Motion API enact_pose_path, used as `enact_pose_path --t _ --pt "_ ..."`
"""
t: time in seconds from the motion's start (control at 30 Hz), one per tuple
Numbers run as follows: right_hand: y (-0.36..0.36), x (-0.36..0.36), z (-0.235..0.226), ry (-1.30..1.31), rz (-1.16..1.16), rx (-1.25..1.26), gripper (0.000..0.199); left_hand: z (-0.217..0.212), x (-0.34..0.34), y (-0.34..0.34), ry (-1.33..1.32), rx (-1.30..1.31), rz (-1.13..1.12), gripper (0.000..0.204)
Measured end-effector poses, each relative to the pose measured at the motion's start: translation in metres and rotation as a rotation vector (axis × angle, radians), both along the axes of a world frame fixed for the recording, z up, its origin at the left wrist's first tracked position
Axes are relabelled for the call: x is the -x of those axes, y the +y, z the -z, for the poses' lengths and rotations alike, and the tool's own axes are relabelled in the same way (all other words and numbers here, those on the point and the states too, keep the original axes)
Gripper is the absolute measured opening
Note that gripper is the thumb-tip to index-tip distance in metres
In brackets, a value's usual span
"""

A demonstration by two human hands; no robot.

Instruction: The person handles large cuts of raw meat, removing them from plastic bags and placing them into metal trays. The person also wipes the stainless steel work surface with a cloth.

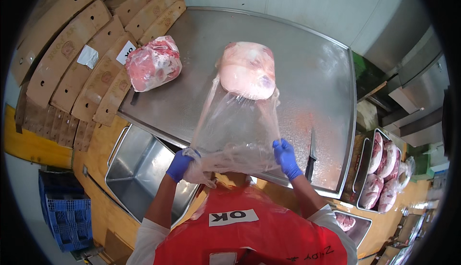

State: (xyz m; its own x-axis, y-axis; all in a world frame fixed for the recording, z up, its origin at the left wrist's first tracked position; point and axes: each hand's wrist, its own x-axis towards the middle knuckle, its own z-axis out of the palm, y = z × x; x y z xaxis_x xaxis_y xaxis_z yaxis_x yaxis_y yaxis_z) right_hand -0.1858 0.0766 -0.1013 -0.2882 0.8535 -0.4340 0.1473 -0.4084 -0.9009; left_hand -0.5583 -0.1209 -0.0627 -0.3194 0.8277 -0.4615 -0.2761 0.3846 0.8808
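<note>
Seen from beside the bench: a person in a red apron [288,238] at a steel table [312,82], with both hands on a clear plastic bag [235,128]. At the bag's far end sits a block of meat [248,70], pale and rounded, resting on the table directly ahead of the person. Plastic meets its near end and sides; how far it reaches underneath cannot be told. The bag's long axis runs from the meat back toward the person, its gathered near edge drawn out between the hands. The meat's slightly longer axis points the same way.

Left hand [178,164], blue-gloved: fingers curled tight around bunched plastic at the near left corner. Right hand [286,159], likewise gloved: fingers closed on the near right corner, just beside a knife [312,157] whose blade points away from the person and whose black handle lies nearest.

Containers: to the left, below table level, a deep steel tub [144,152], its inner walls and floor exposed; to the right, a steel pan [363,183] packed with meat pieces [390,162]; nearer, a second pan [361,230] holding more meat [345,222]. On the table's far left, a reddish joint [153,66] rests against stacked cardboard boxes [79,90].
</note>
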Motion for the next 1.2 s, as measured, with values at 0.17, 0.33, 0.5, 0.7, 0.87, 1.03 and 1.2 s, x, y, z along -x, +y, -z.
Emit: enact_pose_path --t 0.17,0.33,0.5,0.7,0.87,1.03,1.2 --pt "-0.039 -0.037 0.001 -0.138 -0.073 -0.299 0.024 0.005 0.000 -0.065 0.061 0.068 0.143 0.015" --pt "-0.019 -0.036 -0.086 -0.217 -0.113 -0.434 0.023 -0.041 0.021 -0.076 0.183 -0.058 0.139 0.018" --pt "0.057 -0.014 -0.074 -0.187 0.153 -0.811 0.014 -0.028 0.027 0.030 0.667 -0.218 0.020 0.036" --pt "0.159 0.006 0.070 -0.320 0.293 -0.396 0.038 0.094 0.011 0.118 0.756 -0.019 0.119 0.055" --pt "0.203 0.042 0.123 -0.106 0.437 -0.318 0.054 0.130 -0.019 0.158 0.277 -0.049 0.085 0.051" --pt "0.206 0.076 0.137 0.030 0.313 -0.002 0.062 0.172 -0.025 0.161 -0.401 -0.199 0.076 0.033" --pt "0.176 0.087 0.143 0.275 0.396 0.142 0.064 0.141 -0.045 0.171 -0.196 -0.088 0.074 0.024"
